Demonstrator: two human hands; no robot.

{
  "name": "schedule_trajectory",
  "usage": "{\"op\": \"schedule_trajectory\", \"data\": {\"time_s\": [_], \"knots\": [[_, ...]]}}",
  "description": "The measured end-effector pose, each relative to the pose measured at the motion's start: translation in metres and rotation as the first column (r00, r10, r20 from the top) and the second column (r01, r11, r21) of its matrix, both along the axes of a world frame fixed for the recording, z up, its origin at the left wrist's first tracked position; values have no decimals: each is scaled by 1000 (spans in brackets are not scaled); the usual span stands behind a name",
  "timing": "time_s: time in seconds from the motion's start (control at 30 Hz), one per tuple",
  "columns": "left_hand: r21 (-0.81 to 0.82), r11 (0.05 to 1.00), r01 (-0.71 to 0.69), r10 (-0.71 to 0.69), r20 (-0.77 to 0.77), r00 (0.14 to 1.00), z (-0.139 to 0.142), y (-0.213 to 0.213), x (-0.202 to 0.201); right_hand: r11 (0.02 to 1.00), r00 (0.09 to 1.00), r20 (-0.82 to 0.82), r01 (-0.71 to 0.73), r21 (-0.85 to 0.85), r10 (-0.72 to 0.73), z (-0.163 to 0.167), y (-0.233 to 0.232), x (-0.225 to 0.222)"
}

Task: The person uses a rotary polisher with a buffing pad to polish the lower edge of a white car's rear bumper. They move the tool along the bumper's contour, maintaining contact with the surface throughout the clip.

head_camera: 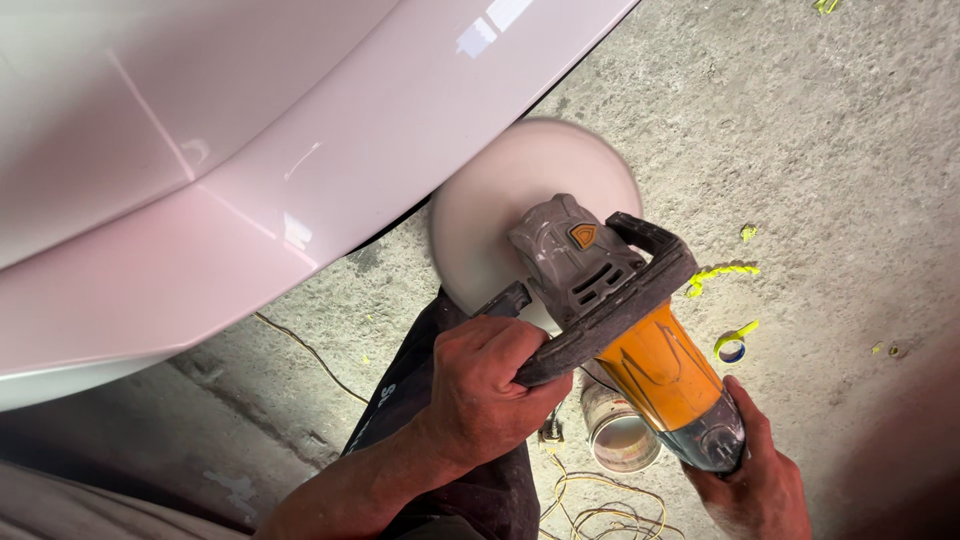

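Note:
I hold an orange and grey power polisher (640, 340) over the floor. My left hand (485, 385) grips its black loop handle. My right hand (755, 480) wraps the rear end of the orange body from below. The round white pad (500, 200) at the tool's head looks blurred and sits close to the lower edge of a glossy pale pink car panel (250, 170); whether it touches the panel I cannot tell.
A small round tin (622, 435) stands on the concrete floor (800, 130) under the tool. Tangled yellow cable (600, 505) lies beside it. A roll of yellow tape (733, 345) and tape scraps (722, 272) lie to the right. My dark trouser leg (420, 410) is below.

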State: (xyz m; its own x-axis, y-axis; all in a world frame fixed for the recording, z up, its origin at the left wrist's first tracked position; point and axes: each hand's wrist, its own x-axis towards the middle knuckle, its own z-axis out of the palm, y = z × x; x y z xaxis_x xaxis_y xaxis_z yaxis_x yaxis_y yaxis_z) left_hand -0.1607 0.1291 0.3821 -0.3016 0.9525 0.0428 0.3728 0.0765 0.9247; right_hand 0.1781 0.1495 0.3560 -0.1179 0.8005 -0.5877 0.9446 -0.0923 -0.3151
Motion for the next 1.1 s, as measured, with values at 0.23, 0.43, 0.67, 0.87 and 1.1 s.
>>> {"op": "schedule_trajectory", "data": {"time_s": [0.23, 0.43, 0.67, 0.87, 1.1], "knots": [[-2, 999, 35, -35, 10, 999, 7, 33, 3, 999, 999, 4, 33, -5, -33, 12, 28, 7], [-1, 998, 66, -66, 17, 998, 3, 62, 14, 1000, 999, 25, 21, -2, -21, 13, 55, 21], [4, 996, 93, -93, 4, 996, -5, 100, 25, 999, 994, 95, 47, -10, -46, 6, 88, 37], [9, 996, 88, -88, 2, 996, -6, 137, 31, 995, 984, 161, 84, -43, -76, 6, 115, 43], [45, 992, 118, -117, -14, 993, -11, 176, 38, 994, 998, 60, 2, 112, -9, 10, 141, 36]]}}
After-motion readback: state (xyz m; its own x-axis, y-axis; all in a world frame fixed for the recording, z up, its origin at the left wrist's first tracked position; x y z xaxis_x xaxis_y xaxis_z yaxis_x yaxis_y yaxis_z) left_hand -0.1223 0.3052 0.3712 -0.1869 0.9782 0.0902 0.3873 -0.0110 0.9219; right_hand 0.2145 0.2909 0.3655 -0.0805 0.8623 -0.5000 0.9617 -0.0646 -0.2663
